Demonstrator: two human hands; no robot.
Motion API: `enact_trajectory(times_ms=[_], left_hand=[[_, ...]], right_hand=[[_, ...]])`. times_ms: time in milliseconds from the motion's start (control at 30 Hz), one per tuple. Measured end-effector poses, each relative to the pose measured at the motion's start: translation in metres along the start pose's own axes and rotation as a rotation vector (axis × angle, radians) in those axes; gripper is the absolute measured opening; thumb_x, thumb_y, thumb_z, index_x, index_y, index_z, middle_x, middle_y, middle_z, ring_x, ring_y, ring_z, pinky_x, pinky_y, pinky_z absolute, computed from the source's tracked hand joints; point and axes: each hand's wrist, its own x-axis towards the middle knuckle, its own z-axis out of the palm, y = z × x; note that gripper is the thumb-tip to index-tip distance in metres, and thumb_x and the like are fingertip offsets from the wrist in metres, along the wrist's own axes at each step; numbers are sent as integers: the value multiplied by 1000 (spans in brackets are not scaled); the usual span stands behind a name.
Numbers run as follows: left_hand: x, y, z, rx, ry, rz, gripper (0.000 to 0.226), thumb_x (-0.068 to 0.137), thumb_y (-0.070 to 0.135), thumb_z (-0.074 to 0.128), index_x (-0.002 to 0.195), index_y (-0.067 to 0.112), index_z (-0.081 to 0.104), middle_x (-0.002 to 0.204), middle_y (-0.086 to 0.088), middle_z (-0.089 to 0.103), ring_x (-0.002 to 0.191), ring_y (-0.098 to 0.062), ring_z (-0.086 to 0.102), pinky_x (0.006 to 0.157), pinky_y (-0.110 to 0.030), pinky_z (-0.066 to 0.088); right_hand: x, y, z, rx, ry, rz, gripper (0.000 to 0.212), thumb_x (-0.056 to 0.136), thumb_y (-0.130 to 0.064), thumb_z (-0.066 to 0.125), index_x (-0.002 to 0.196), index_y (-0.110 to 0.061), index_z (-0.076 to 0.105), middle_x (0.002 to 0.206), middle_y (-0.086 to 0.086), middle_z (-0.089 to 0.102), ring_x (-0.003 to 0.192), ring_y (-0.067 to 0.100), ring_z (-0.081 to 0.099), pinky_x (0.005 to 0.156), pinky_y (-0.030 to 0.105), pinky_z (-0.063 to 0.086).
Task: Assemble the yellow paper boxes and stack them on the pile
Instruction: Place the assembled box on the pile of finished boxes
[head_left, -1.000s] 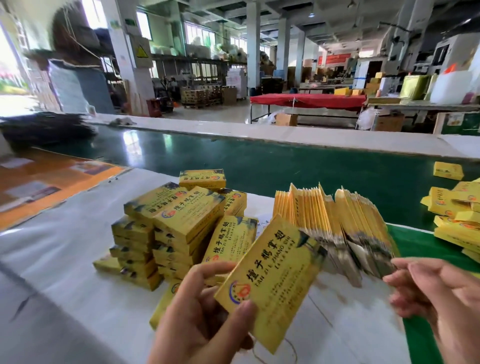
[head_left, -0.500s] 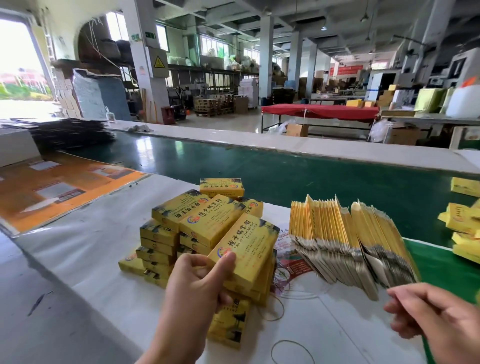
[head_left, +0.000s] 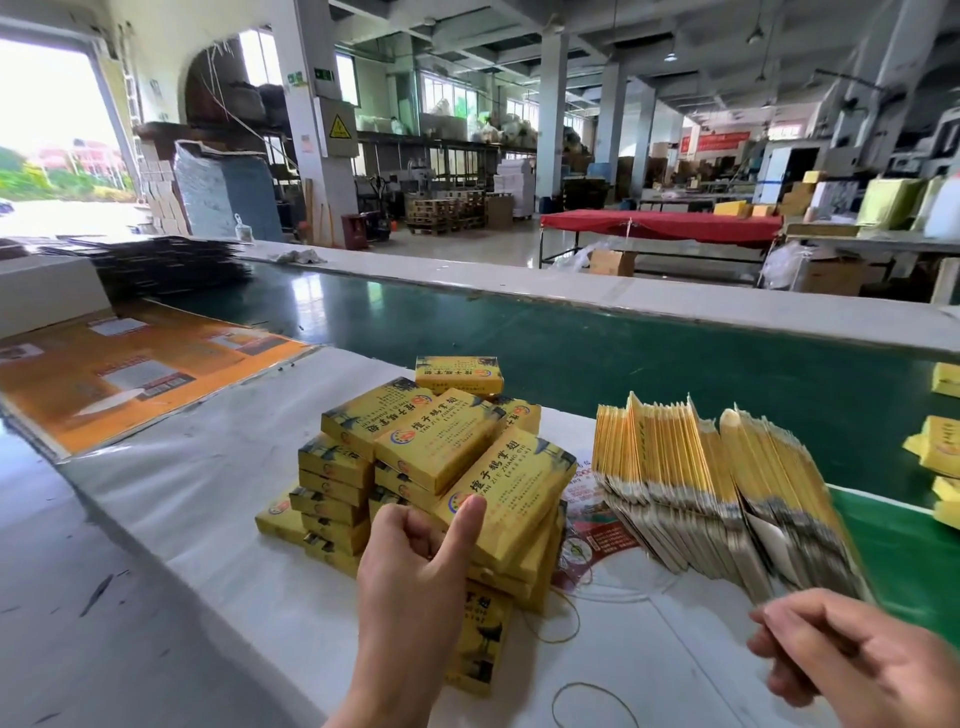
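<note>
— What are your fingers doing?

— My left hand (head_left: 415, 566) is clamped on an assembled yellow box (head_left: 511, 493). The thumb (head_left: 464, 522) presses on the printed top face near its lower corner, and the other fingers are curled under the near edge. The box lies tilted on the right-hand column of the pile (head_left: 415, 467), touching the boxes under it.

— And the other hand?

— My right hand (head_left: 852, 654) is low at the right, fingers bent loosely inward with nothing visible between them. The fingertips are just beside the near end of the fanned row of flat boxes (head_left: 722, 493); I cannot tell whether they touch it.

— Where does the pile stand?

— On the white sheet (head_left: 182, 493) covering the table, in front of me. It has several columns of closed yellow boxes, the left one stepped, and one single box (head_left: 459, 375) sits behind, at the edge by the green belt (head_left: 623, 353). Another box (head_left: 480, 644) lies on the sheet under my left wrist, partly hidden.

— Anything else close by?

— Thin rubber bands (head_left: 592, 701) lie on the sheet between my hands. More yellow boxes (head_left: 940, 447) sit at the far right. An orange printed sheet (head_left: 130, 369) lies flat to the left.
</note>
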Motion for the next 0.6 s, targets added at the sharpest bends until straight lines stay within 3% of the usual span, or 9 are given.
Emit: enact_trajectory(times_ms=[167, 333, 400, 467, 533, 600], left_hand=[[-15, 12, 3, -74, -53, 5, 46, 54, 76, 67, 60, 36, 46, 65, -24, 60, 50, -22, 43, 57, -44, 38], [-42, 25, 11, -150, -165, 81, 40, 57, 59, 65, 63, 25, 47, 49, -16, 57, 41, -17, 42, 50, -32, 35], [-59, 25, 24, -164, -309, 120, 37, 57, 52, 68, 65, 21, 48, 46, -17, 51, 40, -14, 39, 49, -27, 30], [-72, 26, 44, -85, -495, 210, 32, 61, 44, 70, 68, 21, 49, 45, -5, 51, 38, -11, 38, 46, -18, 29], [-77, 29, 67, 26, -646, 318, 26, 67, 39, 70, 69, 23, 49, 47, 8, 52, 38, -3, 39, 44, -11, 30], [-75, 35, 92, 120, -723, 396, 22, 72, 38, 69, 71, 25, 51, 52, 13, 55, 41, -3, 44, 45, -8, 31]], right_hand=[[1, 0, -2, 8, -2, -6, 17, 82, -20, 68, 69, -27, 77, 62, 8, 72, 52, 18, 68, 49, 23, 54], [3, 0, -9, -48, 117, -15, 30, 84, -6, 69, 68, -30, 76, 62, 5, 72, 50, 13, 65, 48, 18, 53], [6, 3, -16, -84, 239, -42, 29, 84, -6, 69, 67, -29, 75, 63, 5, 72, 49, 12, 63, 48, 25, 54], [9, 10, -25, -208, 380, -94, 26, 84, -11, 70, 68, -31, 72, 61, 1, 69, 55, 13, 62, 46, 27, 51], [12, 17, -32, -356, 503, -131, 15, 82, -11, 73, 78, -25, 71, 63, -7, 65, 61, 12, 62, 47, 21, 50], [17, 28, -37, -467, 564, -103, 16, 81, -9, 76, 95, -16, 71, 81, -3, 65, 71, 12, 61, 57, 24, 52]])
